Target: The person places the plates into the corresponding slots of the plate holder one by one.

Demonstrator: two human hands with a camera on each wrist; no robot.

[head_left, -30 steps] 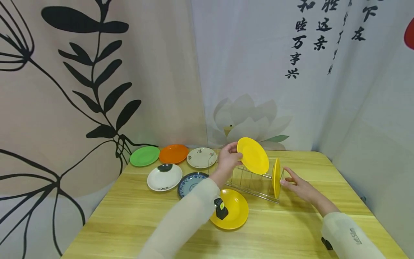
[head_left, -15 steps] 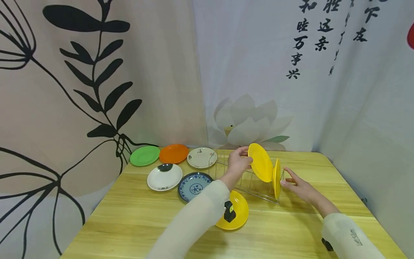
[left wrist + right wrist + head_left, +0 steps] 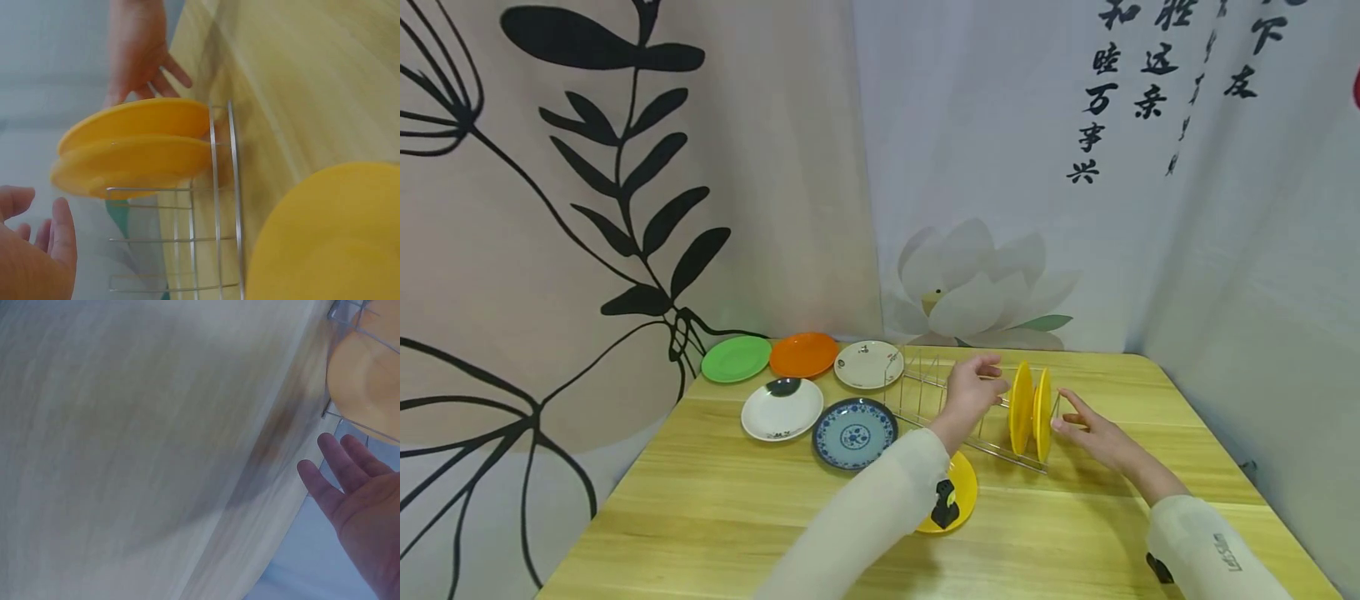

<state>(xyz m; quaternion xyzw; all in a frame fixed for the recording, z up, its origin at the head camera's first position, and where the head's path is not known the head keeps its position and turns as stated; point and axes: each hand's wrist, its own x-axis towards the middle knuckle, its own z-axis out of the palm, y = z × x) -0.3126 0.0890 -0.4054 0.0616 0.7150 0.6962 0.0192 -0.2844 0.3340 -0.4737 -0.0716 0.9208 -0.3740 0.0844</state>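
Two yellow plates, a left one (image 3: 1021, 408) and a right one (image 3: 1042, 415), stand on edge side by side at the right end of a metal wire dish rack (image 3: 235, 162). My left hand (image 3: 972, 392) hovers over the rack just left of them, fingers loosely bent with nothing in them. In the left wrist view a gap shows between that hand and the nearer plate. At the rack's right end my right hand (image 3: 1093, 429) reaches with extended fingers, its fingertips right at the end wire. Another yellow plate (image 3: 964, 492) lies flat in front of the rack, partly behind my left sleeve.
Left of the rack lie a blue patterned plate (image 3: 855, 435), a white plate with a dark patch (image 3: 782, 412), a white patterned plate (image 3: 868, 367), an orange plate (image 3: 803, 357) and a green plate (image 3: 735, 360). A printed curtain (image 3: 790, 167) hangs behind the wooden table (image 3: 700, 508).
My left hand has moved right, set the yellow plate upright in the rack beside the other one and let go of it. My right hand has stayed at the rack's end.
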